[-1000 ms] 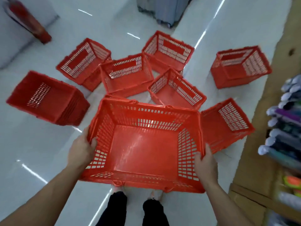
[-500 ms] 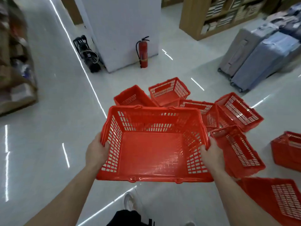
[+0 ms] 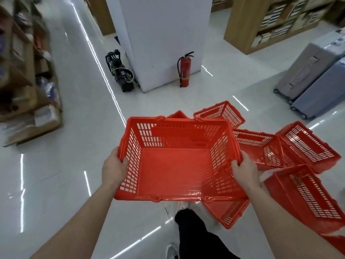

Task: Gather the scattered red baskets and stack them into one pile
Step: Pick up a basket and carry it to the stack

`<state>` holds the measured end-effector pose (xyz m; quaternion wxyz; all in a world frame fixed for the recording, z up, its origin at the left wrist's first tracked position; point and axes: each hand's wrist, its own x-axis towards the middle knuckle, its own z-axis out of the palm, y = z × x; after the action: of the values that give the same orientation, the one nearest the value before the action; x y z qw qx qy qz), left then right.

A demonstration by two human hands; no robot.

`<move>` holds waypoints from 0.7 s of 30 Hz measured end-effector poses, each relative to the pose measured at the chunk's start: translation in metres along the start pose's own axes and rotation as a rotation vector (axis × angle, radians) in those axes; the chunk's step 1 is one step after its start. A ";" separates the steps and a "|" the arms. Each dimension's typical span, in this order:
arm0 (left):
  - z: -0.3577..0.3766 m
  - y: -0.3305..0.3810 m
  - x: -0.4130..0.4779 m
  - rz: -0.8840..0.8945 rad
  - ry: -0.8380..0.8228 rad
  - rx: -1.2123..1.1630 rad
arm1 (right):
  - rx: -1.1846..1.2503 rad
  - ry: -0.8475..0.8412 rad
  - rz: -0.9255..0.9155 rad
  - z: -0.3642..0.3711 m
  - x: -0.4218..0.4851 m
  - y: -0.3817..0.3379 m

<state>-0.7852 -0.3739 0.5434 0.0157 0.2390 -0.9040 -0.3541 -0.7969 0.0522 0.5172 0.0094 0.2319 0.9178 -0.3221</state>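
Note:
I hold a large red basket (image 3: 175, 165) level in front of me, above the white floor. My left hand (image 3: 113, 167) grips its left rim and my right hand (image 3: 244, 168) grips its right rim. Several other red baskets lie scattered on the floor to the right: one behind the held basket (image 3: 220, 111), one just right of it (image 3: 261, 148), one farther right (image 3: 308, 144), one at the lower right (image 3: 306, 195), and one partly hidden under the held basket (image 3: 231, 214).
A white pillar (image 3: 164, 38) stands ahead with a red fire extinguisher (image 3: 184, 70) and a black machine (image 3: 119, 71) at its base. Grey suitcases (image 3: 313, 77) stand at the right, wooden shelves (image 3: 24, 75) at the left. My leg (image 3: 194, 238) shows below.
My view has swung left and up, away from the basket cluster toward the pillar. The held basket stays in both hands; the scattered baskets now lie to my right.

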 end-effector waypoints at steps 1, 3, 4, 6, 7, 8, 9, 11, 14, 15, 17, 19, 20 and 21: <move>0.004 0.003 0.019 0.007 -0.004 0.013 | 0.005 0.003 0.012 0.011 0.013 -0.005; 0.014 0.010 0.059 0.031 -0.007 0.053 | 0.000 0.001 0.044 0.034 0.042 -0.014; 0.020 0.015 0.081 0.038 -0.013 0.075 | 0.005 -0.003 0.059 0.046 0.057 -0.018; 0.033 0.028 0.124 0.041 -0.044 0.126 | 0.028 -0.017 0.079 0.070 0.089 -0.026; 0.039 0.035 0.145 0.039 -0.065 0.153 | 0.032 -0.029 0.093 0.081 0.103 -0.029; 0.045 0.044 0.165 0.040 -0.089 0.184 | 0.032 -0.041 0.113 0.090 0.116 -0.033; 0.051 0.054 0.184 0.046 -0.118 0.218 | 0.036 -0.051 0.144 0.097 0.128 -0.037; 0.064 0.072 0.221 0.055 -0.182 0.278 | 0.046 -0.069 0.206 0.109 0.150 -0.042; 0.092 0.089 0.278 0.104 -0.254 0.379 | 0.056 -0.101 0.284 0.126 0.180 -0.046; 0.104 0.093 0.296 0.130 -0.280 0.418 | 0.059 -0.103 0.305 0.133 0.189 -0.046; 0.130 0.096 0.331 0.165 -0.339 0.478 | 0.064 -0.099 0.354 0.149 0.202 -0.043; 0.163 0.095 0.367 0.190 -0.406 0.523 | 0.075 -0.076 0.414 0.170 0.217 -0.036; 0.181 0.094 0.385 0.202 -0.437 0.547 | 0.078 -0.059 0.441 0.182 0.225 -0.032; 0.198 0.094 0.402 0.214 -0.458 0.563 | 0.078 -0.045 0.465 0.194 0.232 -0.028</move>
<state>-1.2201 -0.3671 0.3994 -0.2162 0.0530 -0.9659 -0.1323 -1.0415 0.0150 0.3409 0.0950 0.4301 0.8261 -0.3515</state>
